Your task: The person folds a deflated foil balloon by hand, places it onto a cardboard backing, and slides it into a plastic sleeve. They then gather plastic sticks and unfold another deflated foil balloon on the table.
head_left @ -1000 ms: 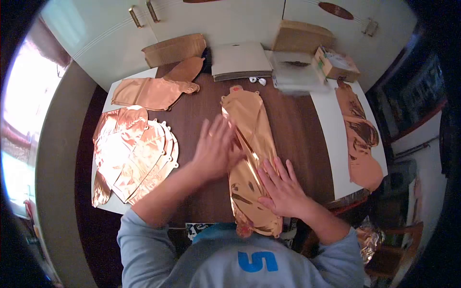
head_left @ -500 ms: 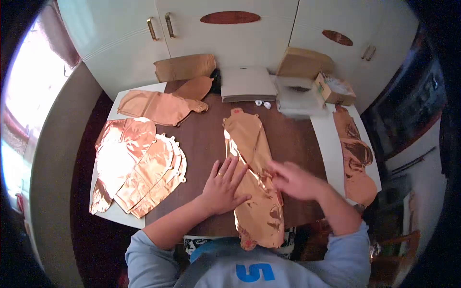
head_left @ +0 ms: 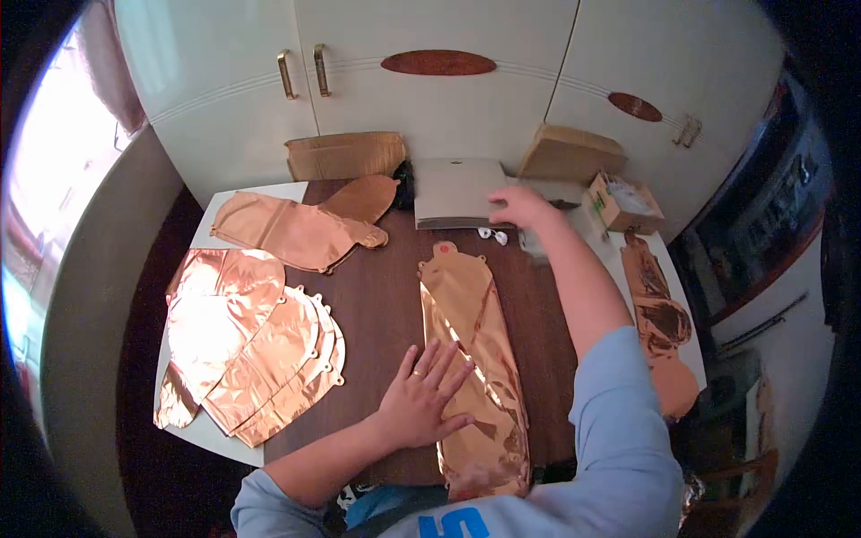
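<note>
A flat, deflated rose-gold foil balloon lies lengthwise before me, its lower end close to my body. My left hand rests on its left side, fingers spread and palm down. At the back of the table, my right hand reaches over the right edge of a stack of grey flat sheets. Its fingers are bent but apart, with nothing visible in them; whether they touch the stack I cannot tell. Two small white objects sit just below that hand. Clear plastic packaging is partly hidden behind my right forearm.
More foil balloons overlap on the left, with others behind them. Another foil balloon lies along the right edge. A cardboard box holds clear plastic at the back right. Cardboard pieces lean against the white cabinet.
My right hand has left the right side of the balloon and moved forward to the grey stack. My left hand stays on the balloon. The camera view has tilted up slightly.
</note>
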